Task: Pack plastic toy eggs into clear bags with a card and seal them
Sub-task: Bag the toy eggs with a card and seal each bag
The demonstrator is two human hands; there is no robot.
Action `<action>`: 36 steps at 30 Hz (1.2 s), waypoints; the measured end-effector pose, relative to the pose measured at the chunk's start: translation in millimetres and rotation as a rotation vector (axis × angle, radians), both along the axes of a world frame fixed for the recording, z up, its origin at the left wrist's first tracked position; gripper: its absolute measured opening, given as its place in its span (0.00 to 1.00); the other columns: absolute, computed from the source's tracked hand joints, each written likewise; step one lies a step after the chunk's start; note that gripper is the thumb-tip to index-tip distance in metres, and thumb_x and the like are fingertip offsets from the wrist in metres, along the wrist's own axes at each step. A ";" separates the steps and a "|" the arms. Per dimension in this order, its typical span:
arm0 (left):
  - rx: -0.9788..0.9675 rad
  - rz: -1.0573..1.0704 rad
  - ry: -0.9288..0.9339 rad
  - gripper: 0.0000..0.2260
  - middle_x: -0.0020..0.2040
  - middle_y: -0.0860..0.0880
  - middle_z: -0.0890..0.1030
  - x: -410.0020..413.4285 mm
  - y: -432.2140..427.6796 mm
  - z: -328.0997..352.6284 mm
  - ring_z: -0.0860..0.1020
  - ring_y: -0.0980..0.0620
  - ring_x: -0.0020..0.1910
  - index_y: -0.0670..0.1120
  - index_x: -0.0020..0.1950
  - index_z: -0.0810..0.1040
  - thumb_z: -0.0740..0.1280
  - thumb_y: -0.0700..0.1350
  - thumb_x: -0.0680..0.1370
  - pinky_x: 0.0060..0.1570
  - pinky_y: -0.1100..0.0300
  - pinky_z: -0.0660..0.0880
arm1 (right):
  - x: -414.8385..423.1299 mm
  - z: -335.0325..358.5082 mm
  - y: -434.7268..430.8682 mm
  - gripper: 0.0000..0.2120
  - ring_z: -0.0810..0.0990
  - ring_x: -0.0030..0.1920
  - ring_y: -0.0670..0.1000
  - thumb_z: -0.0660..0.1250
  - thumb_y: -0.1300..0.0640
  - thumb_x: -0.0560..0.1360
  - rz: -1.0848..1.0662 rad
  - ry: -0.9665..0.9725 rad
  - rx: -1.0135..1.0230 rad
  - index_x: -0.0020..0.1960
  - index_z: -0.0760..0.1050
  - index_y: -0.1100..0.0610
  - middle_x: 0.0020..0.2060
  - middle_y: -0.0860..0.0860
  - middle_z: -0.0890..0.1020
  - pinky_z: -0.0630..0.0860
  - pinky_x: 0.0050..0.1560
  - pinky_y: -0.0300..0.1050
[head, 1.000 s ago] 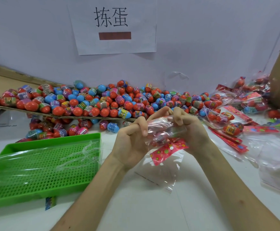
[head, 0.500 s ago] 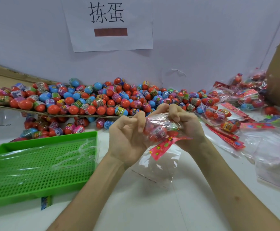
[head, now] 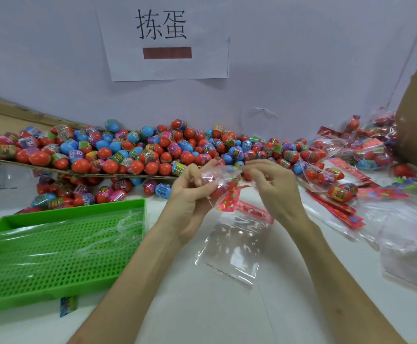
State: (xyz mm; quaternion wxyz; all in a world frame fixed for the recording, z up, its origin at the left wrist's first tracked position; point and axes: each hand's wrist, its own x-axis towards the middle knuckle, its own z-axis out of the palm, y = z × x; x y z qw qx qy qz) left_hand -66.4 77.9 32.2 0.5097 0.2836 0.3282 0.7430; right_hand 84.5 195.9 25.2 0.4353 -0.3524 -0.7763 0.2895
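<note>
Two-handed, with left hand (head: pixel 190 197) gripping the egg-filled clear bag (head: pixel 216 176) and right hand (head: pixel 275 188) pinching its mouth, press the seal flat end to end, card (head: pixel 229 199) tucked clear.

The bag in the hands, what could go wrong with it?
The bag is held in the air between the left hand and the right hand; if a grip slips, its eggs might tumble out. The red card hangs tilted, so it might get creased in sealing.
</note>
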 end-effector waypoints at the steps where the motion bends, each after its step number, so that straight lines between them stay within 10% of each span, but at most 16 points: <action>1: -0.009 0.032 0.015 0.14 0.72 0.42 0.77 -0.3 1.2 -1.0 0.77 0.43 0.70 0.45 0.35 0.65 0.68 0.31 0.69 0.51 0.54 0.84 | -0.9 -0.8 -2.9 0.17 0.77 0.63 0.38 0.61 0.50 0.79 0.003 0.009 0.067 0.63 0.83 0.50 0.62 0.43 0.82 0.76 0.65 0.43; 8: 0.022 0.053 -0.024 0.16 0.67 0.39 0.79 -9.1 0.5 0.2 0.79 0.42 0.67 0.44 0.39 0.65 0.59 0.25 0.78 0.58 0.51 0.82 | -23.5 -11.7 -32.1 0.25 0.58 0.78 0.37 0.57 0.49 0.84 0.481 -0.130 -0.060 0.80 0.64 0.51 0.79 0.42 0.64 0.54 0.78 0.36; 14: 0.018 0.108 -0.107 0.15 0.69 0.37 0.78 -6.6 2.9 2.4 0.77 0.38 0.69 0.44 0.42 0.69 0.58 0.26 0.80 0.61 0.43 0.80 | -19.1 -10.2 -23.9 0.19 0.74 0.71 0.42 0.57 0.52 0.84 0.407 0.111 -0.160 0.71 0.76 0.53 0.68 0.45 0.79 0.70 0.69 0.34; 20: 0.041 0.201 -0.034 0.17 0.56 0.42 0.79 -25.8 -2.3 12.6 0.81 0.44 0.56 0.46 0.48 0.72 0.57 0.24 0.80 0.62 0.46 0.79 | -19.6 -21.2 -11.4 0.16 0.87 0.44 0.48 0.59 0.57 0.85 0.151 -0.032 -0.289 0.51 0.86 0.58 0.45 0.53 0.88 0.83 0.54 0.53; 26: 0.015 0.024 0.135 0.18 0.63 0.41 0.76 0.3 -2.4 9.6 0.82 0.48 0.54 0.45 0.49 0.69 0.56 0.21 0.78 0.52 0.58 0.82 | -13.8 -8.8 -13.5 0.21 0.74 0.69 0.38 0.59 0.50 0.83 0.146 0.263 -0.055 0.75 0.71 0.46 0.70 0.38 0.76 0.71 0.66 0.32; 31: 0.108 0.025 0.287 0.16 0.75 0.47 0.73 12.0 -2.6 4.9 0.77 0.45 0.70 0.44 0.50 0.73 0.62 0.22 0.79 0.56 0.55 0.82 | -34.1 -16.4 -32.6 0.30 0.59 0.76 0.33 0.54 0.38 0.82 0.424 0.191 -0.327 0.82 0.53 0.41 0.73 0.27 0.61 0.59 0.78 0.39; 36: 0.142 0.030 0.145 0.26 0.68 0.43 0.80 9.1 -1.6 6.3 0.82 0.39 0.59 0.44 0.66 0.71 0.71 0.29 0.71 0.58 0.47 0.81 | -33.2 -2.3 -39.4 0.16 0.81 0.60 0.39 0.53 0.40 0.83 0.424 0.352 -0.504 0.62 0.78 0.33 0.56 0.37 0.84 0.79 0.56 0.35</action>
